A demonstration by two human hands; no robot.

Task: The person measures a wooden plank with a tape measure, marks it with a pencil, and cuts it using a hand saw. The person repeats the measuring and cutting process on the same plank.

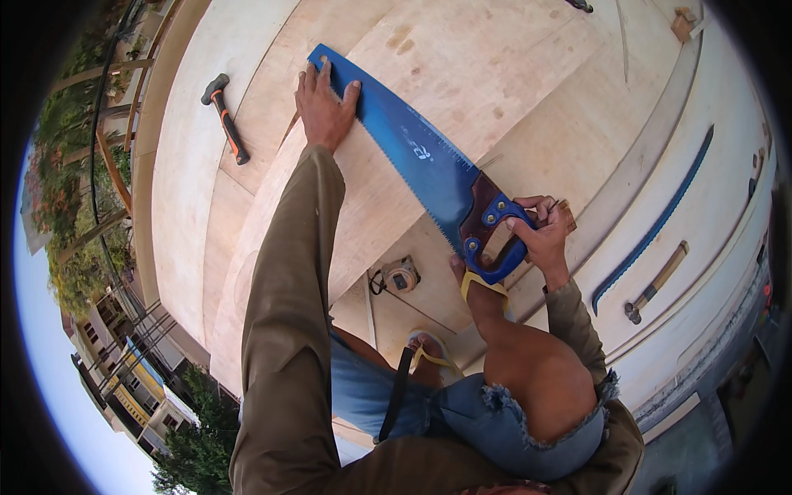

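Handsaw (404, 140) | wide plywood (495, 58) beyond back edge | left fingers (311, 80) spread | right fingers (535, 204) pinching handle (487, 213)

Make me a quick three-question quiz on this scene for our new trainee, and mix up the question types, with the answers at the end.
1. Multiple choice: which tool lies nearest the picture's left edge?
A) tape measure
B) wooden-handled hammer
C) orange-and-black-handled hammer

2. True or false: the left hand and the right hand both touch the blue saw.

3. Fill in the blank: the right hand is at the saw's ____ end.

Key: 1. C; 2. True; 3. handle
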